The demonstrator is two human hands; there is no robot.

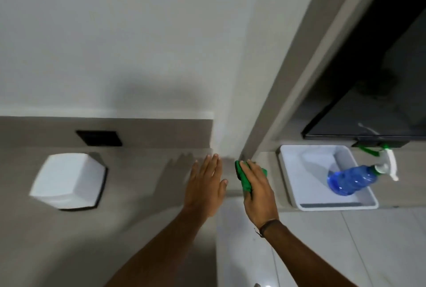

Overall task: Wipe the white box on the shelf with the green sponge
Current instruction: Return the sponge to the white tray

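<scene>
The white box (66, 179) sits on the grey shelf (143, 185) at the left, with a dark base showing along its right edge. My right hand (258, 191) holds the green sponge (243, 177) near the shelf's right end, close to the wall corner; only the sponge's left edge and a bit past my fingers show. My left hand (205, 185) hovers flat just left of it, fingers apart and holding nothing. Both hands are well to the right of the box.
A white tray (299, 171) stands on the ledge at the right, with a blue spray bottle (352, 179) lying in it. A dark screen (380, 102) hangs above the tray. A black wall plate (99, 138) sits behind the box. Pale floor tiles lie below.
</scene>
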